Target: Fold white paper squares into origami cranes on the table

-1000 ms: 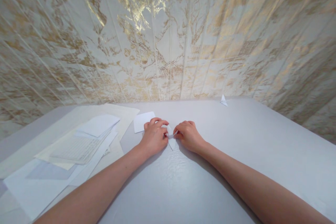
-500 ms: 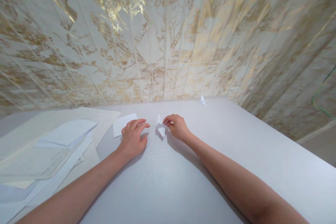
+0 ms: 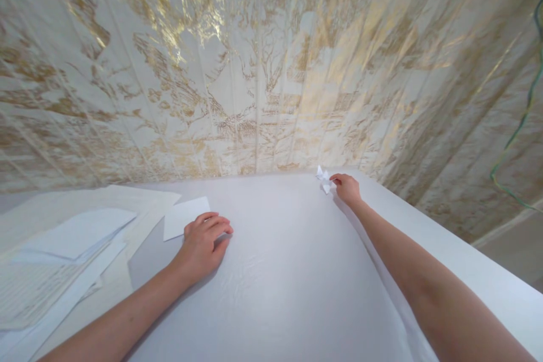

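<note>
Near the back right of the table, my right hand (image 3: 347,188) pinches a small white folded-paper figure (image 3: 326,186) between thumb and fingertips. Just behind it stands another little folded-paper figure (image 3: 319,172); whether the two touch I cannot tell. My left hand (image 3: 207,242) rests on the table left of the middle, fingers loosely bent and thumb apart, holding nothing. Beside its knuckles lies a flat white piece of paper (image 3: 180,218), partly hidden by the hand.
Loose sheets of paper (image 3: 80,232), some with writing, are piled along the table's left side. A patterned gold and white wall (image 3: 237,79) rises right behind the white table (image 3: 288,271). A green cord (image 3: 520,124) hangs at the far right.
My right hand has carried the folded-paper figure from the middle to the back right, close to the other one. My left hand has settled lower, and the view has shifted slightly.
</note>
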The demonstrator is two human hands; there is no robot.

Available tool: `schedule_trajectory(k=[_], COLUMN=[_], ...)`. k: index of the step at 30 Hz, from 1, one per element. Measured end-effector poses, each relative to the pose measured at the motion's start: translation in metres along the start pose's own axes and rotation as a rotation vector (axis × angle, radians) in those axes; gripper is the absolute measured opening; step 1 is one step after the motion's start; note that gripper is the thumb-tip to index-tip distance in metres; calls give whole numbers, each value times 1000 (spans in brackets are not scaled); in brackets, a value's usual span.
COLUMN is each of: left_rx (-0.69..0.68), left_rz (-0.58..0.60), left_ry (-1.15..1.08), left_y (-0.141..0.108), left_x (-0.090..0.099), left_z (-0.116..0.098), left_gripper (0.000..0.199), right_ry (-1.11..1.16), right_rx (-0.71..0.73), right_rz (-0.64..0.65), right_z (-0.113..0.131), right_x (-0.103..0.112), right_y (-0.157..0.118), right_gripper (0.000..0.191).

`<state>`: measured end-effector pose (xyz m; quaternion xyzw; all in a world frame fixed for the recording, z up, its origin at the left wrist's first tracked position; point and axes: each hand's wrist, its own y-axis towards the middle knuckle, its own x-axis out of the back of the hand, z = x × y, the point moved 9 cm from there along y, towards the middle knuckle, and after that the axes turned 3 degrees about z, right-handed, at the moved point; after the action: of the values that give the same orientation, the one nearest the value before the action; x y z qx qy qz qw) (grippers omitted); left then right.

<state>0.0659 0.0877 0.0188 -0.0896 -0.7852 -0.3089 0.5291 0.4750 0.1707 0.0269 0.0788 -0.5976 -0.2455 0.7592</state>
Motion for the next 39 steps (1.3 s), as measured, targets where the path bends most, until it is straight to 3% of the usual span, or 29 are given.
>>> schedule_trajectory(k=[10,15,18,23,27,39], left_rx=[-12,1,12,2,5,11], left_rz=[-4,-16,-10,20,-2,16], left_ry=[-2,-15,-16,-10,-4,3], left_y=[-1,-1,-1,0,-1,-1], left_x=[-3,-3,-2,-3,-1,-3], left_z=[2,3,3,1,1,1], left_gripper=[19,18,18,18,19,19], right_ry=[9,23,-8,-49,-97,-191], right_rx=[20,-45,-144,-142,-104,-138], right_rz=[63,33,-21,45,115,176], right_z=[-22,-30,-34,-16,-2,-12], right_x=[-21,-14,-8,-18,-24,-22], right_y=[23,22,13,-4,-8,-3], right_gripper=[28,43,40,24,26,25])
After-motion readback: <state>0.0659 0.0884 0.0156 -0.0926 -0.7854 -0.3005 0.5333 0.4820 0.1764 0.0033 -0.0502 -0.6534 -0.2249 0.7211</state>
